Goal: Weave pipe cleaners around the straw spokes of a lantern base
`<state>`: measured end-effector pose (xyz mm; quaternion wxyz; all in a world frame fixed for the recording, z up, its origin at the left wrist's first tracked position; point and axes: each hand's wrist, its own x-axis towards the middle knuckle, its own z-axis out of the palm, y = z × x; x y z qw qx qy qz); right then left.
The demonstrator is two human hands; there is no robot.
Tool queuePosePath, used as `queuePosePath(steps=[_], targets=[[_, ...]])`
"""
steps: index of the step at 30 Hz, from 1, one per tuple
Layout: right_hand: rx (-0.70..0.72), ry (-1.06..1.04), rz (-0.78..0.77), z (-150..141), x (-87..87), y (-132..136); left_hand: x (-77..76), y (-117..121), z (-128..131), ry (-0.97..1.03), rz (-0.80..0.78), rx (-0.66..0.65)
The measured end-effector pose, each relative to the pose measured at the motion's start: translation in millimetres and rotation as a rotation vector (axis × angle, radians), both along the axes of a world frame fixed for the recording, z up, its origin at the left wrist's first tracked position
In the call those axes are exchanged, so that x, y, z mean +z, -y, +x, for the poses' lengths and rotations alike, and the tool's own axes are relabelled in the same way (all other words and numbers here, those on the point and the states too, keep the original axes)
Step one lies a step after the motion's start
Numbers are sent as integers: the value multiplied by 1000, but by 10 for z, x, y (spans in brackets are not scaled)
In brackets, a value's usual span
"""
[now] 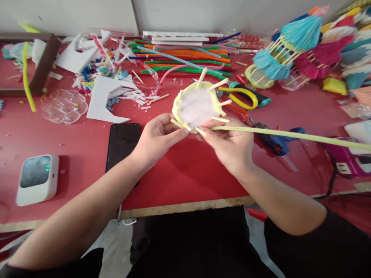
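Red table, white disc, display illegible.

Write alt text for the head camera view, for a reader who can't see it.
The left hand and right hand hold a white disc with a pale yellow rim and short sticks around it, over a red table. A long pale yellow strip runs off from the right hand. Behind lie colored craft stems; a black phone lies near the left hand.
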<state>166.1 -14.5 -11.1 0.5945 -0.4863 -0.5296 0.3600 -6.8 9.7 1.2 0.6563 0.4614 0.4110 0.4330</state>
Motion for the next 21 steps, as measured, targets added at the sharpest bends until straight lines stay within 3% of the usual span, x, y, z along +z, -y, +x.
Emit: queuePosePath(steps=[7, 21], targets=[[32, -65, 2, 0, -14, -6, -20, -15, -5, 24, -8, 0], [-20, 33, 12, -33, -12, -8, 20, 13, 35, 16, 24, -16]])
